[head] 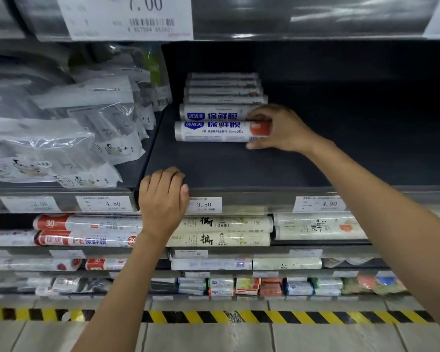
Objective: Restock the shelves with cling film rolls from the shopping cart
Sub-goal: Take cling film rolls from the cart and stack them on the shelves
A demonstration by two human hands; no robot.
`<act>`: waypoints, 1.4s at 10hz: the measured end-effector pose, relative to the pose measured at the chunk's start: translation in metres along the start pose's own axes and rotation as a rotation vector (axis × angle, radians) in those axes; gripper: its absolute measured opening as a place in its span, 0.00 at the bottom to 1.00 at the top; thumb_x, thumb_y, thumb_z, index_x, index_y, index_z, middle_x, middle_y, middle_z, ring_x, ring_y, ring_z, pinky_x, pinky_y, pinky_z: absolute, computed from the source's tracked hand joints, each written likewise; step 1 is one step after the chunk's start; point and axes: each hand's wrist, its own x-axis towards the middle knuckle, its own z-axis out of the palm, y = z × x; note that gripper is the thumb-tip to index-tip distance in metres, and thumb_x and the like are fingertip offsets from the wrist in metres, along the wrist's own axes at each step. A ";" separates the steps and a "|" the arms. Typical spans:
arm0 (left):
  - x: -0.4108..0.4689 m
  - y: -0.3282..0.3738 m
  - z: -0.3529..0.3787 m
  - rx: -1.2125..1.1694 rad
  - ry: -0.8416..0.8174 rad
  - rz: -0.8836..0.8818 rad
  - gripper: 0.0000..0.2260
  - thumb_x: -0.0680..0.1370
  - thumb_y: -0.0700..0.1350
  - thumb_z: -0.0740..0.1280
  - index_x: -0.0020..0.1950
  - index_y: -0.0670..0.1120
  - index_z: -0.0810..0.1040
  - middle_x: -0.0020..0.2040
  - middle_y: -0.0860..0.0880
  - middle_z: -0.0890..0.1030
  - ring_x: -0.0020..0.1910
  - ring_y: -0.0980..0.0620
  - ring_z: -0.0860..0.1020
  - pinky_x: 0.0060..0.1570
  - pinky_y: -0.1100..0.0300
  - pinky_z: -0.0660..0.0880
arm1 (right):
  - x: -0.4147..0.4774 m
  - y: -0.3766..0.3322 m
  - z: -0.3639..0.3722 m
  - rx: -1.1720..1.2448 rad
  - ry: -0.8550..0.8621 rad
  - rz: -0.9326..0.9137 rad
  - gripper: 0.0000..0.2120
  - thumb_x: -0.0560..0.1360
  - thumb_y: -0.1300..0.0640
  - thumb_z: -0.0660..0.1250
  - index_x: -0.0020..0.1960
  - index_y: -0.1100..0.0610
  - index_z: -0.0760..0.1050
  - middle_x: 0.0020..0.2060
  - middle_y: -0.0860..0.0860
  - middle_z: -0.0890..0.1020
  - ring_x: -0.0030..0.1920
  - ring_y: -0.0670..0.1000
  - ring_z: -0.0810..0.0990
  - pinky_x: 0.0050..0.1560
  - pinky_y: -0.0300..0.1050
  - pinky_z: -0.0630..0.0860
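- Striped tape [264, 316] on the floor lies closest, under two bare forearms that reach up to the racks.
- Left hand [163, 199] curls its fingers over the front lip of the shelf [239, 168] and grips it, just beside the 3.50 tag [205, 205]. It looks like a brace rather than part of the placing.
- Right hand [282, 128] clasps the orange right end of the roll [214, 132], fingers over the top and thumb on the near side.
- That roll lies flat on the shelf, lengthwise from left to right. It touches the front of a row [222, 97] of similar rolls that runs back toward the rear wall.
- Bags [61, 128] fill the bay to the left.
- Step in hand, as I judge it: setting this roll down as the new front of the row. The placing is nearly done, but the roll is not yet let go.
- Next move calls for squaring the roll's ends with those behind. The fingers then need to loosen and the hand to draw straight out, without tugging the roll forward off the row.
- Cart is out of view, so how many rolls are left cannot be told. The dark deck showing beside the row suggests much restocking remains.
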 end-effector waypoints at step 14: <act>0.004 0.004 -0.005 -0.035 -0.077 -0.071 0.19 0.82 0.45 0.50 0.47 0.39 0.78 0.47 0.41 0.82 0.43 0.47 0.73 0.42 0.52 0.66 | 0.003 0.040 0.016 0.266 0.322 0.152 0.24 0.63 0.59 0.79 0.57 0.60 0.77 0.51 0.53 0.80 0.48 0.46 0.78 0.46 0.24 0.71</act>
